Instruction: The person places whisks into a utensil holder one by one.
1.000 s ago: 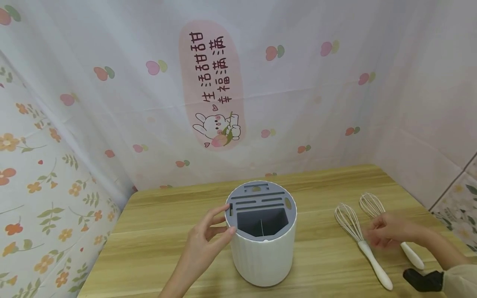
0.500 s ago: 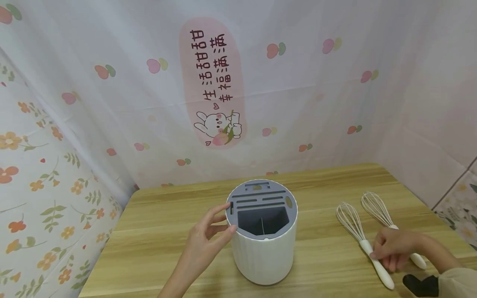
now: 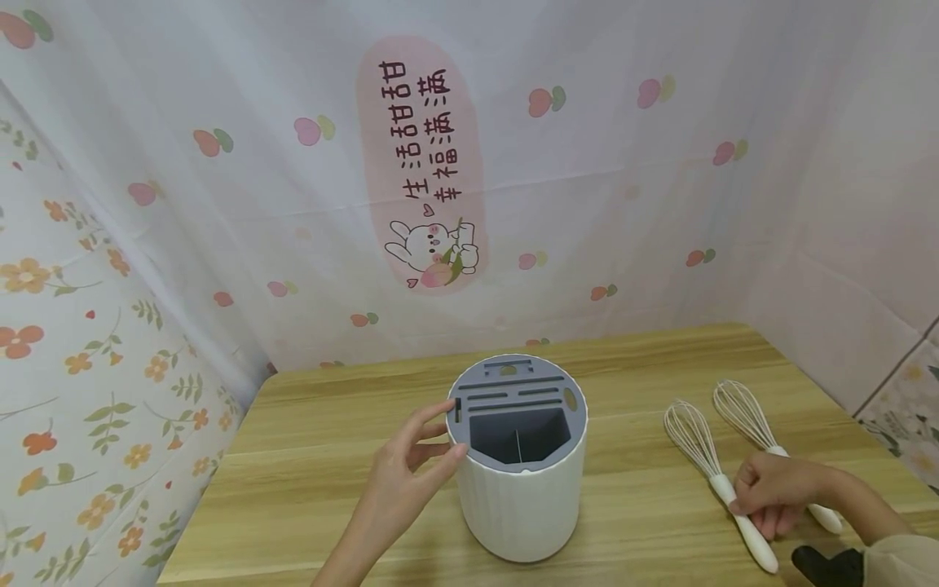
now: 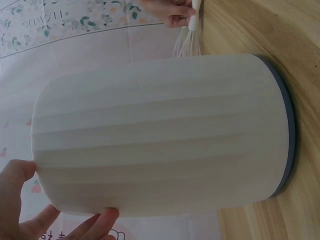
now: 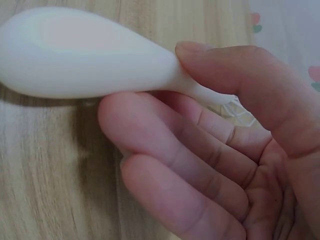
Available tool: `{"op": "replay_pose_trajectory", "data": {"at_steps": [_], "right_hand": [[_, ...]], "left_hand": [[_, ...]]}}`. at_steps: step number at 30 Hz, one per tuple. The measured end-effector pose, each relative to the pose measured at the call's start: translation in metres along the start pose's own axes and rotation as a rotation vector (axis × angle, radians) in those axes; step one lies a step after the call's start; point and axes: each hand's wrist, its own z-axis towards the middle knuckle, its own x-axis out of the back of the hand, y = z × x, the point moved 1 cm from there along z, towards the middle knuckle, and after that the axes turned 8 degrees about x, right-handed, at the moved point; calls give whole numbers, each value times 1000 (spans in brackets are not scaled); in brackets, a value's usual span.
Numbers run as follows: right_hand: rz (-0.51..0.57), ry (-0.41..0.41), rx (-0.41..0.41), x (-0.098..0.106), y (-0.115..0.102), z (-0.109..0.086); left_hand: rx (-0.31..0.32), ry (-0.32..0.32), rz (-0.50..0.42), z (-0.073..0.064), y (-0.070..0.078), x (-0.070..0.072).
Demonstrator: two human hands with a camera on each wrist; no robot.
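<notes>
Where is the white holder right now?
In the head view, the white holder stands upright on the wooden table, just right of centre, between the left hand at its rim and the whisk the right hand pinches.

Table (image 3: 330,456) before a printed cloth (image 3: 587,212).
The table has a yellowish wood grain. Behind it the pale cloth carries scattered fruit prints (image 3: 540,103), red, orange and pink with green leaves, and a rounded pink patch (image 3: 469,175) bearing two columns of dark Chinese characters (image 3: 398,112) above a white rabbit (image 3: 420,240). At the left hangs a white curtain (image 3: 110,342) with orange flowers; at lower right, a flowered panel (image 3: 910,432) below a dark line.
</notes>
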Motion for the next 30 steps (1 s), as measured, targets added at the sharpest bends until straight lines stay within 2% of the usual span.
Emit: {"op": "replay_pose_trajectory", "data": {"at_steps": [6,11,15,21,25,30], "right_hand": [[-13,-26,69,4,-5,0],[-86,-29,140,8,-19,2],[-124,-21,187,11,-36,6],[-196,17,201,10,-65,11],[-255,16,214,5,-89,16],[-335,19,277,-6,-120,21]], "left_hand": [[-1,-6,-2,1,0,0],[5,-9,-14,0,0,-1],[2,-7,-19,1,-1,-1],[-4,-8,-25,1,-1,-1],[-6,-2,-16,0,-1,-1],[-18,6,-17,1,-2,-2]]}}
